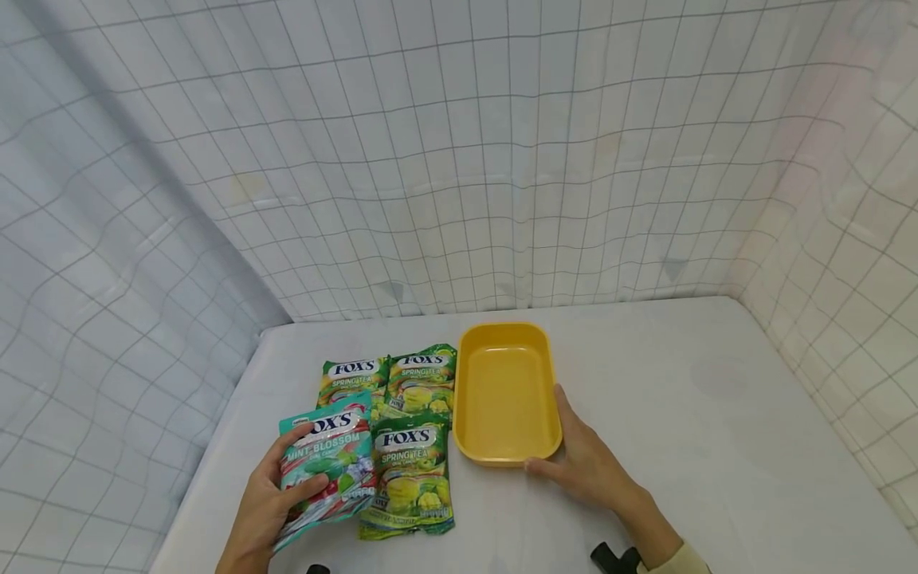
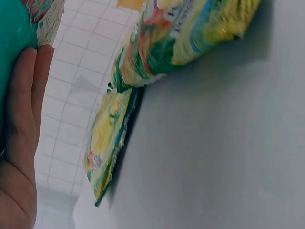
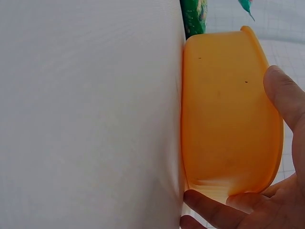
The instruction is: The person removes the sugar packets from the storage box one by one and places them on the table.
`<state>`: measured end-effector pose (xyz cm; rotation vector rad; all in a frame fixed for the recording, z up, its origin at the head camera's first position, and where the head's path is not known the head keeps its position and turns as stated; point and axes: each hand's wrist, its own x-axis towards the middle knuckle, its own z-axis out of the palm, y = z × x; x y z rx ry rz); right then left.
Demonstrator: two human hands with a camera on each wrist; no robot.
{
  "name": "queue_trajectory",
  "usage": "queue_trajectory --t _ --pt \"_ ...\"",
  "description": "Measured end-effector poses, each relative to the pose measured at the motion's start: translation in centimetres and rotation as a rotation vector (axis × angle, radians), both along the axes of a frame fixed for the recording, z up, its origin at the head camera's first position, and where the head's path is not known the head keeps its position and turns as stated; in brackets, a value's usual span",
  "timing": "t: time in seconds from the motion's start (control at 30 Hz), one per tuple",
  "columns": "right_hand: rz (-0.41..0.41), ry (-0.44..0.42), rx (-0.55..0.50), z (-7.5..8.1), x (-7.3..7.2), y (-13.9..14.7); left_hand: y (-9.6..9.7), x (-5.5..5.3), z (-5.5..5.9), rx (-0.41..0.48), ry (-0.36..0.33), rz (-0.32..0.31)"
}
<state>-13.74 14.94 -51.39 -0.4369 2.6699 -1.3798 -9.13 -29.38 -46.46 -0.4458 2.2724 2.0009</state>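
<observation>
My left hand (image 1: 260,506) grips a teal Fox's Mint Blossom candy bag (image 1: 343,458), with the thumb across its front. The bag is tilted and overlaps green Fox's Spring Tea candy bags. Three of these show: one at back left (image 1: 353,373), one at back right (image 1: 423,387) and one in front (image 1: 412,482). In the left wrist view, the held bag (image 2: 12,52) is cut off by the frame edge. My right hand (image 1: 591,470) holds the near right corner of a yellow plastic tray (image 1: 505,399), thumb at the near end and fingers along the right side.
A white cloth covers the table (image 1: 681,414). White grid-patterned curtains (image 1: 488,159) close off the back and both sides. Black objects (image 1: 613,558) poke in at the bottom edge near the right sleeve (image 1: 677,562). The tray stands directly right of the Spring Tea bags.
</observation>
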Motion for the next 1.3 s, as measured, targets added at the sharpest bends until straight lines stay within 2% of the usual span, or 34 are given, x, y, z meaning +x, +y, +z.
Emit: queue_trajectory --t 0.53,0.67,0.8,0.93,1.13,1.3 --pt "0.006 0.013 -0.002 -0.2 0.1 0.0 -2.8 0.5 -2.7 -0.015 -0.07 -0.025" --pt "0.005 0.02 0.007 -0.1 0.1 0.0 -3.3 0.7 -3.4 -0.013 -0.117 -0.028" --pt "-0.003 0.016 0.003 0.1 0.1 0.0 -3.7 0.5 -3.6 -0.048 -0.144 -0.027" --pt "-0.005 0.007 -0.003 0.0 0.1 -0.1 -4.1 0.3 -3.8 -0.067 -0.146 -0.037" --pt "-0.006 -0.004 0.002 -0.2 0.1 0.0 -4.2 0.2 -4.1 -0.003 -0.13 -0.097" --pt "-0.006 0.002 -0.003 -0.2 0.0 0.0 -4.3 0.0 -4.4 0.009 -0.115 -0.125"
